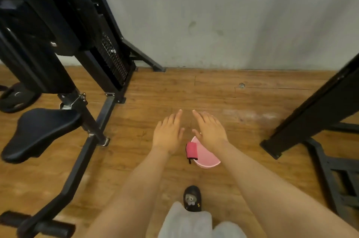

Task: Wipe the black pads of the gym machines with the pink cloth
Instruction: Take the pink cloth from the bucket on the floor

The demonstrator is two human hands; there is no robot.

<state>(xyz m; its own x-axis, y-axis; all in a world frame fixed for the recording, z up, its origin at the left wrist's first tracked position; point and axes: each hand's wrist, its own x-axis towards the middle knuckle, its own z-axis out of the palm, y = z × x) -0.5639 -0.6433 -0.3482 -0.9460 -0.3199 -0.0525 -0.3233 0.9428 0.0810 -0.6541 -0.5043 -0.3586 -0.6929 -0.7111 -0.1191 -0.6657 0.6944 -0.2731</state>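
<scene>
The pink cloth [192, 150] hangs folded over the left rim of a light pink bucket [208, 161] on the wooden floor. My left hand [168, 132] and my right hand [210, 129] are stretched out side by side above the floor, palms down, fingers straight, holding nothing. My right hand covers the bucket's far rim. A black seat pad [38, 132] of a gym machine sits at the left, well away from both hands.
The machine's black frame and weight stack [113, 60] rise at the upper left, with a weight plate [16, 97] on the floor. Another black machine frame [314, 107] slants in at the right. A grey wall [233, 20] lies ahead. My shoe [192, 199] is below the bucket.
</scene>
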